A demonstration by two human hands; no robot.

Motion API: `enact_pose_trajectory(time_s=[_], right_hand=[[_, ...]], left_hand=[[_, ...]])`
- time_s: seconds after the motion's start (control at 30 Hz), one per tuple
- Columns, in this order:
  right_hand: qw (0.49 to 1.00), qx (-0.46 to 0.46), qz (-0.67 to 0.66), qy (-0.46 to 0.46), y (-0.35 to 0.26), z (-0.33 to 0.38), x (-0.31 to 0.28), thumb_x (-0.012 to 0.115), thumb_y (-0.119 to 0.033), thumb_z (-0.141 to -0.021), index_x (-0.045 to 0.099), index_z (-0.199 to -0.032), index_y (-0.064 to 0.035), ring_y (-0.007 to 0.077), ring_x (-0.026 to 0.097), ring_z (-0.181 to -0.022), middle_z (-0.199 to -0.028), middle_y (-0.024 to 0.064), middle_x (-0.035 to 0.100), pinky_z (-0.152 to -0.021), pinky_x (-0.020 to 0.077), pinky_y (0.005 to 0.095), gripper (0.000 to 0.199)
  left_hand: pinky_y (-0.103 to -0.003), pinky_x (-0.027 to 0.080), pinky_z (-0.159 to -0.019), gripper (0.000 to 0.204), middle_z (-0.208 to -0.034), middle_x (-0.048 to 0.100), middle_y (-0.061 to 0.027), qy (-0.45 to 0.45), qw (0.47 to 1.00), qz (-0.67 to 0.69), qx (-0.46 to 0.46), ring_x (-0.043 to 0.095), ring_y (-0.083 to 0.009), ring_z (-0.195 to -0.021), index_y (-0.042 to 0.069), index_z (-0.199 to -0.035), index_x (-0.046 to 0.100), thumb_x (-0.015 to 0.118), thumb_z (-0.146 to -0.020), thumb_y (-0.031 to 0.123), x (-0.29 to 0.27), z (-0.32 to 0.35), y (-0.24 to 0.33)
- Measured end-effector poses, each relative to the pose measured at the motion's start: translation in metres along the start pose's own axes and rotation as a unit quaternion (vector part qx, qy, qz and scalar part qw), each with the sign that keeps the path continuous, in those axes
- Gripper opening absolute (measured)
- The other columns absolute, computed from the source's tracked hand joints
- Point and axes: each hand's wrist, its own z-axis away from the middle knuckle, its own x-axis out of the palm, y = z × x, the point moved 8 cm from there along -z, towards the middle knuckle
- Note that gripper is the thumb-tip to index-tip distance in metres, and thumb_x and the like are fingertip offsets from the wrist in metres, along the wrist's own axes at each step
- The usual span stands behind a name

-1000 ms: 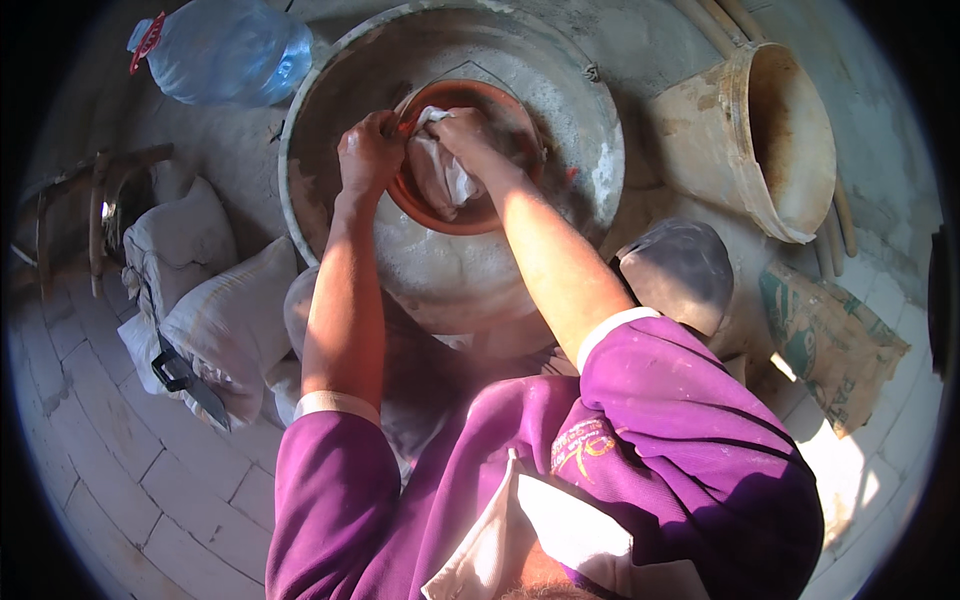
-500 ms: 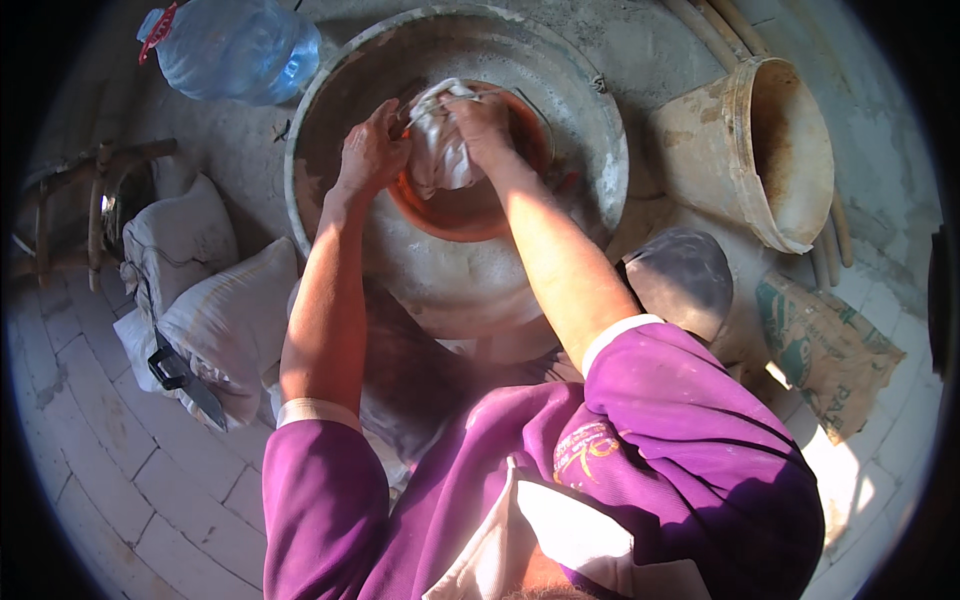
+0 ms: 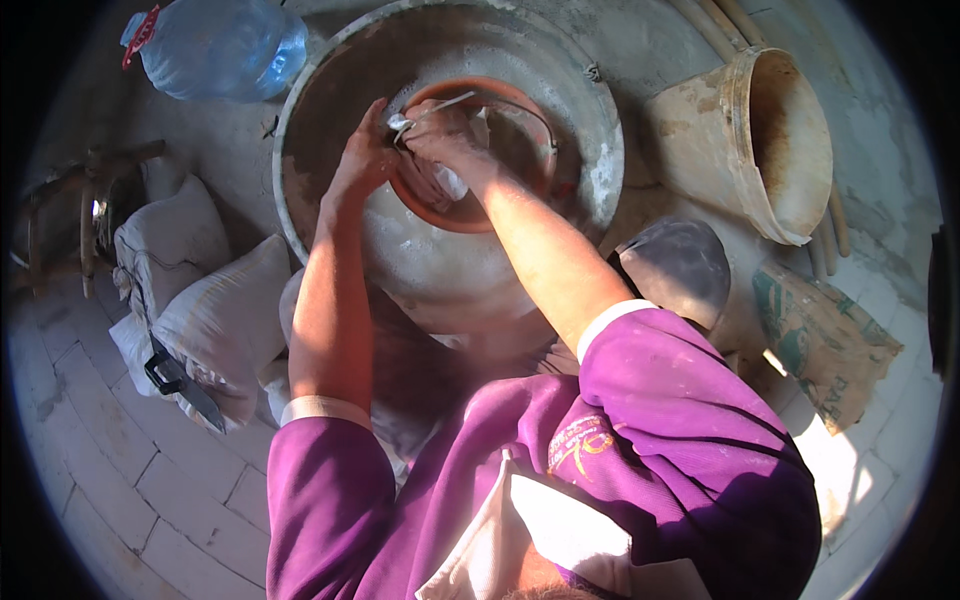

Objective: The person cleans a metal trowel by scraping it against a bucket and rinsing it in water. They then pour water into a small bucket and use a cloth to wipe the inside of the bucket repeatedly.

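Observation:
A wet whitish cloth (image 3: pixel 452 184) hangs bunched over the left part of an orange bowl (image 3: pixel 478 226), which stands inside a large round grey tub (image 3: pixel 440 270). My right hand (image 3: pixel 445 138) is closed on the gathered top of the cloth. A thin pale string (image 3: pixel 452 102) sticks out beside its fingers. Close against it, my left hand (image 3: pixel 368 155) is at the bowl's left rim, fingers curled toward the bunch; what its fingertips grip is partly hidden. A white bit of cloth shows between the two hands.
At the upper left lies a clear blue water jug (image 3: pixel 220 50). White sacks (image 3: pixel 220 300) with a black-handled knife (image 3: pixel 178 385) are on my left. A dirty bucket (image 3: pixel 740 145) lies on its side at right, above a torn paper bag (image 3: pixel 825 340).
The cloth, spread and raised between my hands before, is now bunched lower over the bowl. My right hand has moved left and down, close to my left hand.

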Motion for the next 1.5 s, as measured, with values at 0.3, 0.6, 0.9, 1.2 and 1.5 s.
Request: enact_pose_trajectory(time_s=[0.3,0.6,0.9,1.2,1.5], right_hand=[[0.986,0.005,0.167,-0.006,0.019,0.048,-0.007,0.064,-0.040,-0.083,0.047,-0.133,-0.0145,0.0324,0.029,-0.138,-0.142,0.0132,0.040,-0.108,0.0239,0.0615,0.059],[0.972,-0.009,0.177,-0.155,0.083,0.057,0.056,0.052,-0.037,-0.092,0.046,-0.137,-0.0134,0.0219,0.046,-0.130,-0.138,0.0117,0.050,-0.106,0.0368,0.0386,0.051],[0.979,0.094,-0.164,-0.076,0.171,0.069,0.133,0.049,-0.034,-0.096,0.052,-0.131,-0.0053,0.0196,0.052,-0.120,-0.128,0.0126,0.056,-0.102,0.0405,0.0330,0.045],[0.781,0.268,-0.541,-0.161,0.038,0.091,0.049,0.067,-0.015,-0.073,0.067,-0.102,0.0019,0.0217,0.068,-0.085,-0.092,0.0101,0.069,-0.071,0.0556,0.0351,0.034],[0.902,-0.047,0.322,-0.282,-0.008,0.080,-0.007,0.069,-0.037,-0.075,0.064,-0.118,-0.0157,0.0285,0.054,-0.121,-0.112,0.0118,0.066,-0.100,0.0392,0.0502,0.048]], left_hand=[[-0.039,0.050,-0.086,0.054,-0.098,0.069,-0.0227,0.099,0.992,-0.081,-0.007,0.067,-0.0340,-0.097,-0.001,-0.117,0.063,0.067,-0.081,0.038,0.011,-0.015,0.011],[-0.045,0.051,-0.083,0.041,-0.097,0.069,-0.0193,0.100,0.982,-0.152,0.039,0.065,-0.0381,-0.095,0.007,-0.107,0.065,0.068,-0.082,0.039,0.023,0.010,0.036],[-0.044,0.051,-0.082,0.039,-0.101,0.069,-0.0143,0.135,0.974,-0.157,0.092,0.066,-0.0354,-0.094,0.012,-0.108,0.063,0.073,-0.075,0.031,0.036,0.011,0.040],[-0.042,0.052,-0.083,0.032,-0.099,0.070,-0.0152,0.218,0.956,-0.187,0.059,0.067,-0.0336,-0.094,0.012,-0.106,0.067,0.068,-0.080,0.030,-0.002,-0.007,0.014],[-0.042,0.050,-0.088,0.038,-0.098,0.069,-0.0194,0.000,0.991,-0.115,0.064,0.064,-0.0367,-0.098,0.005,-0.113,0.066,0.068,-0.081,0.026,-0.014,-0.024,0.013]])
